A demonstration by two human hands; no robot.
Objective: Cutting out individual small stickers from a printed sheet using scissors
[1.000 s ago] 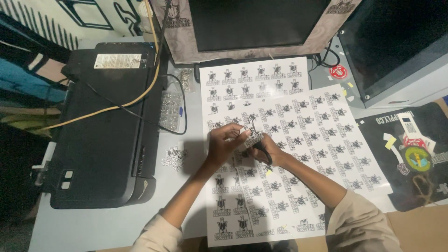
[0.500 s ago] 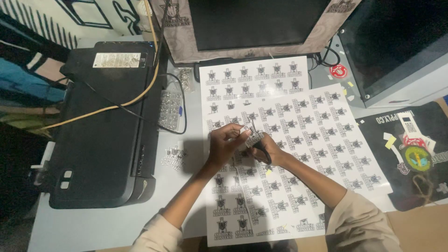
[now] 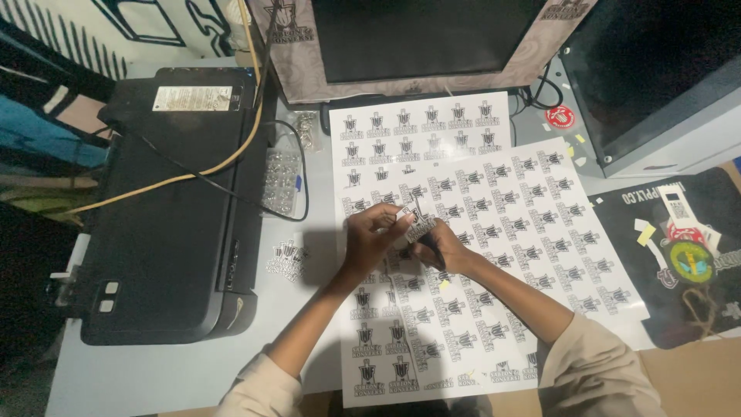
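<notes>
bent hands (image 3: 405, 239) pinching small sticker (image 3: 417, 225)

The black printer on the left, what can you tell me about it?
The black printer is a boxy machine of matt plastic, lid shut, sitting flat on the pale table. A white label sits near its back edge, small buttons at its front left corner. A yellow cable and a black cable lie across its top. Neither hand touches it.

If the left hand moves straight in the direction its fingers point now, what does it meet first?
The left hand points right, toward the right hand. It would first meet the small cut-out sticker held between both hands, then probably the right hand's fingers; depth is unclear.
</notes>
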